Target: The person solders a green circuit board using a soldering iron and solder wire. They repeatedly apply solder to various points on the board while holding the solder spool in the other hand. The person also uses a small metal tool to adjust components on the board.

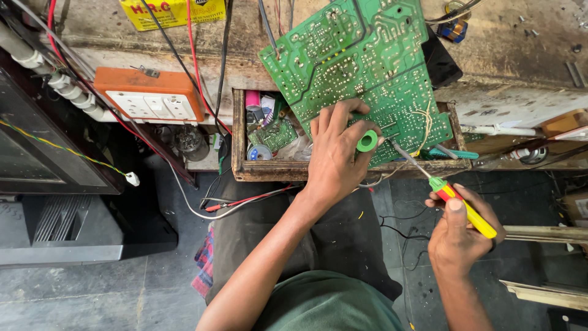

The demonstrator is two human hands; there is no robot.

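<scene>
While the big green circuit board (361,73) leans solder-side up, propped over the open wooden drawer (269,170) and the bench edge, the left hand (334,153) is planted on its lower edge. That arm comes up from the bottom of the shot at a slant, wrist pretty straight, fingers spread over the board, with the thumb and a fingertip pinched around a small green spool (367,141), looks like solder wire on a reel. So that hand is closed lightly on the spool while also bracing the board.

The right hand (462,230) sits lower and off to the right, well below the bench, forearm coming nearly straight up from the bottom. It's wrapped in a fist round the yellow and red handle of a screwdriver (450,195), thumb laid along the top. The metal shaft angles up and left, and the tip lands at the board's lower right part, close to some pale loose wires (422,125). Can't tell if the tip is actually touching a joint or just over it.

Other stuff: the drawer is stuffed with small parts and a smaller green board (274,135), an orange and white socket box (150,95) is fixed to the bench on the left, and red and black cables dangle near it.
</scene>
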